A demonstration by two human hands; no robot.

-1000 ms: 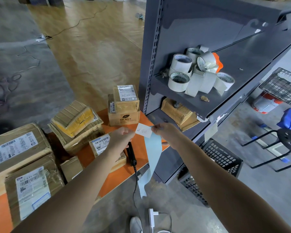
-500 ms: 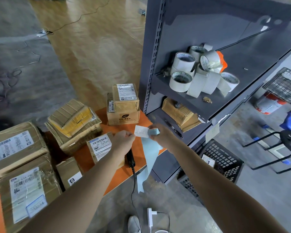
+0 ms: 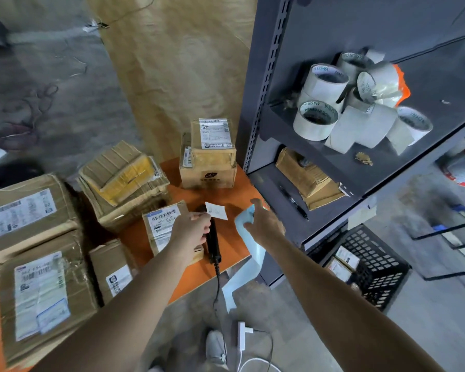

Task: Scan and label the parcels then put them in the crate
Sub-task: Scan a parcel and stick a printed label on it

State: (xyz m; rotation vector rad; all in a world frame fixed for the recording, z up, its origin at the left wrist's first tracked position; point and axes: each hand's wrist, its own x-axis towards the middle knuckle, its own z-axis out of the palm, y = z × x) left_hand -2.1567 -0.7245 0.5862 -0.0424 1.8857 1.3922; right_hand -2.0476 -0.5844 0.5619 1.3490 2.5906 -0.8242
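Label print illegible; scanner partly behind left hand.

Outstretched arms, left hand pinched, right hand loosely curled

A grey metal shelf unit stands at 2 o'clock. At 10 o'clock is dull concrete floor. A brown paper sheet covers it at 12.

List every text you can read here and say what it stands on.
"MADE IN CHINA": inside the front tape roll.
"CHINA": inside the upper tape roll.
Parcel labels: barcodes and print too blurred to read.
White sticker in the left hand: too small to read.
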